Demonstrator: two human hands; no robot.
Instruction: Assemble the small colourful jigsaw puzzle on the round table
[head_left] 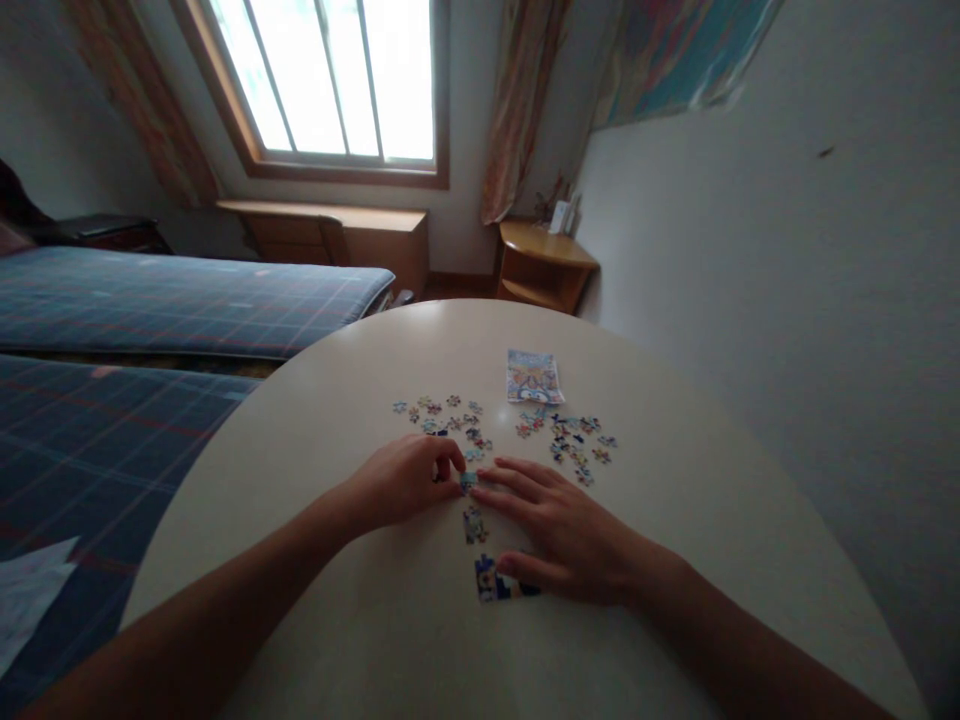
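Observation:
My left hand (416,475) pinches a small jigsaw puzzle piece (469,479) at its left side, thumb and forefinger closed on it. From the other side, the fingertips of my right hand (559,520) reach that same piece, fingers stretched out and apart. Nearer to me lies a small joined bit of puzzle (474,525). Below it is a dark blue joined puzzle strip (487,582), partly covered by my right thumb and palm. Loose puzzle pieces (454,422) lie scattered beyond my left hand, and another loose group (577,440) lies beyond my right.
A printed picture sheet (533,377) lies on the round pale table (360,620) behind the pieces. Plaid beds (187,300) stand to the left, with papers (34,595) on the nearer one. A wall (787,300) runs along the right. A corner shelf (547,245) and desk (375,217) stand farther back.

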